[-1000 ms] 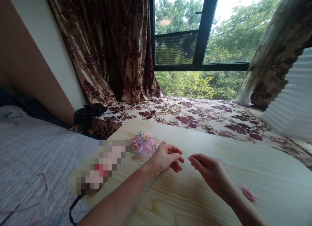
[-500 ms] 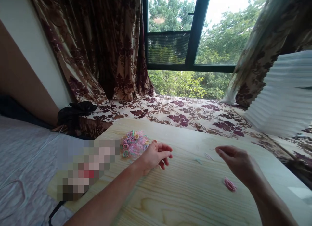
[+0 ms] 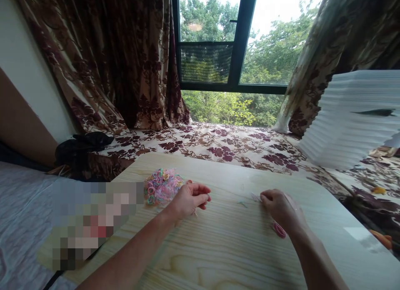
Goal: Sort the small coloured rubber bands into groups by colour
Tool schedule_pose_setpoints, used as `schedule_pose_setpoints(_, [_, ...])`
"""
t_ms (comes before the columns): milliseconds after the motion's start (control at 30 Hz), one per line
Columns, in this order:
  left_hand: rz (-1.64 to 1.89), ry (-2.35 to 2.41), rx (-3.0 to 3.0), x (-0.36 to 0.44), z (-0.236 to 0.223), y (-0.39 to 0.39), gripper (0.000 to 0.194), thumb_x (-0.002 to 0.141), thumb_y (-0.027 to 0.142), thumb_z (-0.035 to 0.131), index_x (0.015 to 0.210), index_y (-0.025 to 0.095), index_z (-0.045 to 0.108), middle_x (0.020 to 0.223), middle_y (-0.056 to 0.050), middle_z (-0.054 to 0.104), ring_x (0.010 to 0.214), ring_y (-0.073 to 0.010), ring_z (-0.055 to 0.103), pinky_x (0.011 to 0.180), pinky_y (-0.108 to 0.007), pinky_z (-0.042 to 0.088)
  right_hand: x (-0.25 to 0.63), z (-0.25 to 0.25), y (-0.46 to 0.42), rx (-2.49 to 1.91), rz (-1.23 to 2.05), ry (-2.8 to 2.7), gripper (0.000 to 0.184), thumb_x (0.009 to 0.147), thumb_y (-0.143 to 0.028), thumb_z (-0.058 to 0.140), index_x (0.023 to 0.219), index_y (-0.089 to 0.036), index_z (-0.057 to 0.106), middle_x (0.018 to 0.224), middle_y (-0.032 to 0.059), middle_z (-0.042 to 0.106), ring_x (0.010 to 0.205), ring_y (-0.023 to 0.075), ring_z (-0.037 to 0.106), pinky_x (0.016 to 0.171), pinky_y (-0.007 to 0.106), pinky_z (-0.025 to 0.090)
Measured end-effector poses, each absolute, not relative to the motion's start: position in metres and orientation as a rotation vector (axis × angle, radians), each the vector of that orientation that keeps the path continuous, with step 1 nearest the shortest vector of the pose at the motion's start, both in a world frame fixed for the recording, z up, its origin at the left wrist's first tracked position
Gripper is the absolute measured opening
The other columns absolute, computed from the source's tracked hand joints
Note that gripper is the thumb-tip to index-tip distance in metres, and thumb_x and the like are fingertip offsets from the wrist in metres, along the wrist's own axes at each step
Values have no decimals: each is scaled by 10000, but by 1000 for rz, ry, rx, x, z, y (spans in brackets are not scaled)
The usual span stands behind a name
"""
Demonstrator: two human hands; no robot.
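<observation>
My left hand point(image 3: 187, 198) rests on the pale wooden table point(image 3: 218, 248) with its fingers curled inward, next to a pile of small coloured elastic bands point(image 3: 161, 186). What the fingers hold, if anything, is too small to name. My right hand point(image 3: 279, 208) lies knuckles up on the table, fingertips pressed down at a few thin pale bands point(image 3: 254, 196). A pink band point(image 3: 278, 230) lies just beside its wrist. A tiny greenish band point(image 3: 242, 203) sits between the two hands.
A blurred-out patch point(image 3: 90, 219) covers the table's left end. Beyond the table, a floral cloth point(image 3: 225, 144) covers the window ledge, with curtains point(image 3: 118, 61) and a window point(image 3: 218, 52) behind. A black bag point(image 3: 79, 146) lies at left, white pleated material point(image 3: 350, 119) at right.
My right hand has swung right and come down from mid-air onto the table by the thin bands. My left hand has stayed by the pile. The view has turned rightward.
</observation>
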State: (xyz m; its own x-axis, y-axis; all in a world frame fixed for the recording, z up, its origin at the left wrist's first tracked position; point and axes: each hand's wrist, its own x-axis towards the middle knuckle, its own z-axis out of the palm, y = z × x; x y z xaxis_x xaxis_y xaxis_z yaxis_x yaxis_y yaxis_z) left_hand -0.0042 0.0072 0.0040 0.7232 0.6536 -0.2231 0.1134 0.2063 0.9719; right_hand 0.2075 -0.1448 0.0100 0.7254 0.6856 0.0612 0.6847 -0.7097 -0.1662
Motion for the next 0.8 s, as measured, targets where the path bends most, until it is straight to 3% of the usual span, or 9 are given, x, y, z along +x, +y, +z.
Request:
schedule_pose_setpoints(167, [442, 648, 1271, -4, 1, 8, 219, 634, 177, 672, 822, 91, 600, 706, -31, 637, 511, -72, 553, 513, -219, 480, 207, 14, -146, -2735, -59, -1099, 306, 811, -312, 423, 833, -230, 716, 938, 61, 701, 832, 208, 631, 572, 239, 371])
schedule_pose_setpoints(433, [447, 624, 1244, -3, 0, 9, 169, 650, 126, 635, 812, 83, 610, 739, -34, 620, 518, -67, 553, 523, -227, 502, 212, 17, -151, -2684, -74, -1041, 269, 776, -296, 465, 831, -222, 718, 878, 59, 716, 814, 234, 634, 597, 271, 399])
schedule_pose_setpoints(567, [427, 647, 1164, -4, 6, 8, 196, 634, 50, 606, 827, 88, 608, 766, -40, 628, 588, -82, 600, 583, -219, 504, 200, 16, -141, -2371, -151, -1027, 278, 766, -332, 481, 863, -201, 706, 841, 61, 710, 742, 212, 629, 625, 290, 429])
schedule_pose_setpoints(800, [392, 633, 1132, -3, 9, 5, 246, 587, 80, 685, 816, 94, 597, 723, -35, 633, 567, -113, 618, 595, -268, 506, 140, 3, -109, -1789, 168, -1349, 247, 793, -359, 505, 822, -192, 685, 730, 42, 665, 588, 139, 563, 547, 255, 448])
